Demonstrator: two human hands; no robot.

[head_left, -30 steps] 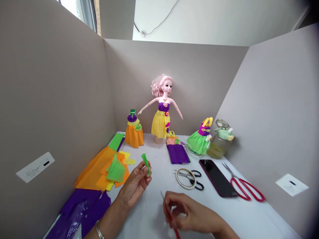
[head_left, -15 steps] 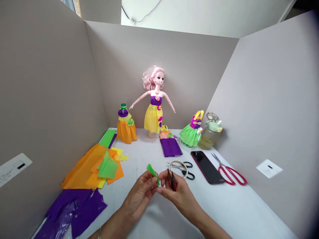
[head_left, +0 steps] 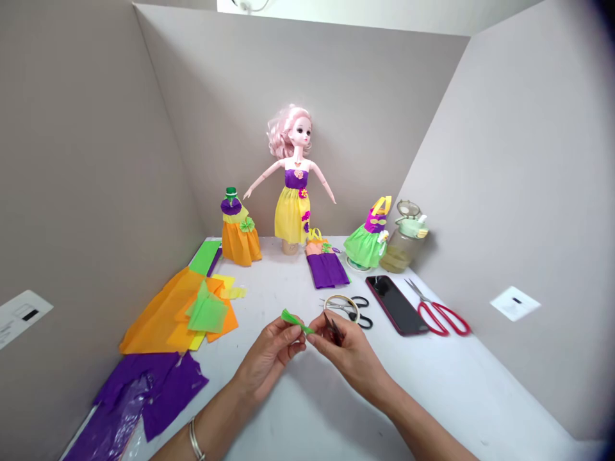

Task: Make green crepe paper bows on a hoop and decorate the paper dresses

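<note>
In the head view, shows the green strip (head_left: 296,321) raised over the near part of the bench (head_left: 307,410), between the two hands. Shows the left hand (head_left: 273,351) with its grip clamped on the strip near the middle, thumb and fingers covering a part of it. Shows the right hand (head_left: 346,340) with its grip closed at the strip's right end; cannot tell how much of that end lies under the fingertips. Also shows dark blades (head_left: 332,328) poking up from the right hand, handle hidden in the fingers; cannot make out whether parted. Cuts off both forearms at the bottom edge, the left one just past a bracelet (head_left: 194,438).

Behind the right hand, shows a tape roll (head_left: 340,296), partly hidden by it, around the blades of black scissors (head_left: 366,322). Farther right, shows a phone (head_left: 396,306) and red scissors (head_left: 444,319); cannot tell whether touching.

Toward the back, shows an orange dress (head_left: 241,244), an upright doll (head_left: 292,216), a flat purple dress (head_left: 327,270) and a green dress (head_left: 364,246) partly covering a jar (head_left: 398,250). On the left, shows orange paper (head_left: 156,314), layers hard to count, and purple paper (head_left: 175,392) running off the bottom edge. Leaves a label (head_left: 19,323) cut off at the left edge.
</note>
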